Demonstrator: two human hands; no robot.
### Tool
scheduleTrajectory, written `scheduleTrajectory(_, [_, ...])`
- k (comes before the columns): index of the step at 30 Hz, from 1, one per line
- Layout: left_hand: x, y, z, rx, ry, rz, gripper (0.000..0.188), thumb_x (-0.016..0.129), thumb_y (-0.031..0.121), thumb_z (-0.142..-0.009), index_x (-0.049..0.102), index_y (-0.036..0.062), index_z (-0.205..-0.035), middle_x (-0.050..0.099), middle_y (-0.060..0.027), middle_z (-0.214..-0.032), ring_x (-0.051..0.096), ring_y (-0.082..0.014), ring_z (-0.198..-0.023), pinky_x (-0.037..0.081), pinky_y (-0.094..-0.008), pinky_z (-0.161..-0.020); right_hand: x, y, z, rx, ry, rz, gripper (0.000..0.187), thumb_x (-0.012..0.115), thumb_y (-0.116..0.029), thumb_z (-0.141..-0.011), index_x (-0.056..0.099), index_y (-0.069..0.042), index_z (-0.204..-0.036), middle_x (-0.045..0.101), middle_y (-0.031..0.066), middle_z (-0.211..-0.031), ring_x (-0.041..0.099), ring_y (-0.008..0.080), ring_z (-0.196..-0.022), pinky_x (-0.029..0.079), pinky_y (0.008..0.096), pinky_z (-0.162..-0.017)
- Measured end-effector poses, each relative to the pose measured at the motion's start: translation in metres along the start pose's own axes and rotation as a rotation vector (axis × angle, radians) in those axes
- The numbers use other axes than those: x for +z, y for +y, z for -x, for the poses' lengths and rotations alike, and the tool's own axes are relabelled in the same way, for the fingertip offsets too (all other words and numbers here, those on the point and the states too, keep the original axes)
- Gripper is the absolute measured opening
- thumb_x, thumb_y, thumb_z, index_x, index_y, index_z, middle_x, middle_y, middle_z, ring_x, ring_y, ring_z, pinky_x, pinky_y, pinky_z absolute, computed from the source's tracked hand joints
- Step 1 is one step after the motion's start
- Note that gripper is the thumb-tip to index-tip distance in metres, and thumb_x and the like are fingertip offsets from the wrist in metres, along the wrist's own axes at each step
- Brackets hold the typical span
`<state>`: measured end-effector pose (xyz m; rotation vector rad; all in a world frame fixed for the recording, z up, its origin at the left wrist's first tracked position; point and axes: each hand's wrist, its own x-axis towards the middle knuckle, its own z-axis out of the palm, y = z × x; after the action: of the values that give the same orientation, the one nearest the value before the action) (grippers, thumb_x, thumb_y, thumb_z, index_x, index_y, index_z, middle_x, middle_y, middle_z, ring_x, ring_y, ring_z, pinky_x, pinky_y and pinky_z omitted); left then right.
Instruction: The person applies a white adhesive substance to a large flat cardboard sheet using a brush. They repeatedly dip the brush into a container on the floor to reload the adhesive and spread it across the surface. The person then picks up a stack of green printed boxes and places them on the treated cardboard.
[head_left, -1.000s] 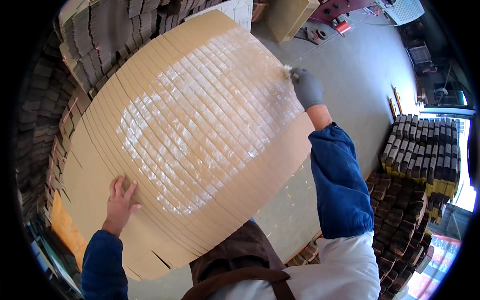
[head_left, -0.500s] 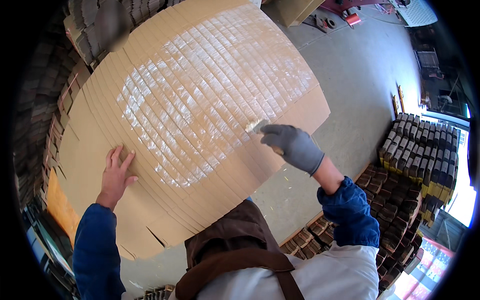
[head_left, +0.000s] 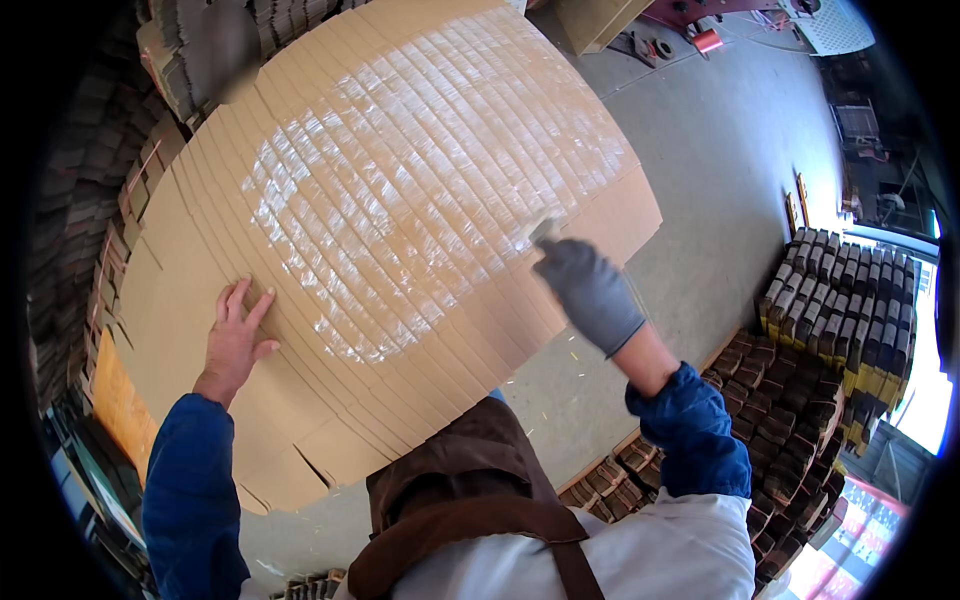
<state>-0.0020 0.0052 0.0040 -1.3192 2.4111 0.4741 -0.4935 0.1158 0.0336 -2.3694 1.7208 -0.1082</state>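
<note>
A large sheet of brown cardboard lies before me, made up of many long strips with seams running side by side. Wet, shiny white streaks coat much of its middle and far part. My right hand, in a grey glove, grips a brush with pale bristles against the coated area near the right edge. The brush is slightly blurred. Bare, my left hand rests on the uncoated left part with its fingers spread.
Stacks of dark curved pieces stand on pallets at the right, with black and yellow stacks behind. More stacked pieces line the left. A grey concrete floor runs beyond the cardboard, with a red roll at the far right.
My right hand has moved the brush a little farther away and to the right over the cardboard. My left hand stays in nearly the same place on the sheet.
</note>
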Motion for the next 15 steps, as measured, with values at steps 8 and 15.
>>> scheduleTrajectory(8, [0.001, -0.006, 0.007, -0.004, 0.007, -0.03, 0.085, 0.084, 0.024, -0.069, 0.044, 0.0215, -0.144, 0.025, -0.0109, -0.153, 0.027, -0.0366, -0.139, 0.046, -0.0411, -0.105, -0.009, 0.049, -0.009, 0.193, 0.035, 0.077, 0.018, 0.064, -0.005, -0.074, 0.064, -0.008, -0.092, 0.063, 0.0101, -0.106, 0.061, 0.0322, -0.093, 0.054, 0.0447, -0.072])
scheduleTrajectory(15, [0.005, -0.001, 0.001, -0.008, -0.007, -0.05, 0.088, 0.084, 0.025, -0.068, 0.042, 0.0209, -0.145, 0.024, -0.0111, -0.153, 0.025, -0.0353, -0.14, 0.048, -0.041, -0.103, -0.006, 0.088, -0.008, 0.346, -0.079, 0.124, 0.019, 0.062, -0.004, -0.076, 0.065, -0.009, -0.094, 0.063, 0.0081, -0.107, 0.061, 0.0327, -0.096, 0.055, 0.0457, -0.074])
